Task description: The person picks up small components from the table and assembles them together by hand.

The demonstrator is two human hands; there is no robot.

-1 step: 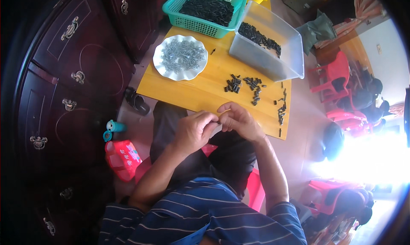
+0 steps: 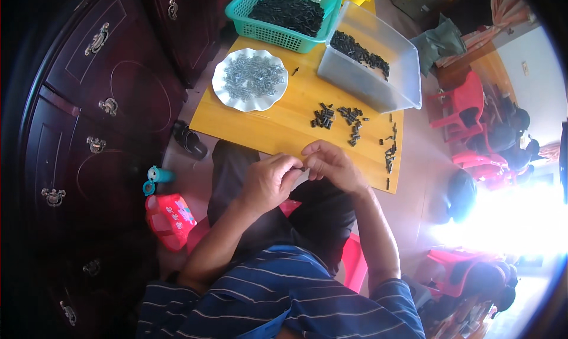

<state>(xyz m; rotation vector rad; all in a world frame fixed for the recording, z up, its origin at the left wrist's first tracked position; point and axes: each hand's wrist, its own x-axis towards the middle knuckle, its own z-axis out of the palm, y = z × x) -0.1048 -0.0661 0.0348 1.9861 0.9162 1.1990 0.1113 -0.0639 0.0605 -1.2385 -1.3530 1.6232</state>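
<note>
My left hand (image 2: 269, 180) and my right hand (image 2: 332, 166) meet fingertip to fingertip over my lap, just off the table's near edge. Both are closed in a pinch. A tiny dark bit shows where the fingers touch, too small and too covered to name. On the wooden table (image 2: 260, 129) beyond them lie small black cylindrical pieces (image 2: 322, 116) in loose piles. Farther left, a white scalloped plate (image 2: 220, 89) holds many small shiny metal pieces (image 2: 251, 76). Dark slim pieces (image 2: 390, 155) are scattered along the table's right edge.
A green plastic basket (image 2: 236, 25) full of black pieces and a clear plastic bin (image 2: 408, 81) with more stand at the back. One lone dark piece (image 2: 295, 71) lies beside the plate. Dark wooden cabinets (image 2: 112, 132) rise on the left; a red bag (image 2: 171, 220) sits on the floor.
</note>
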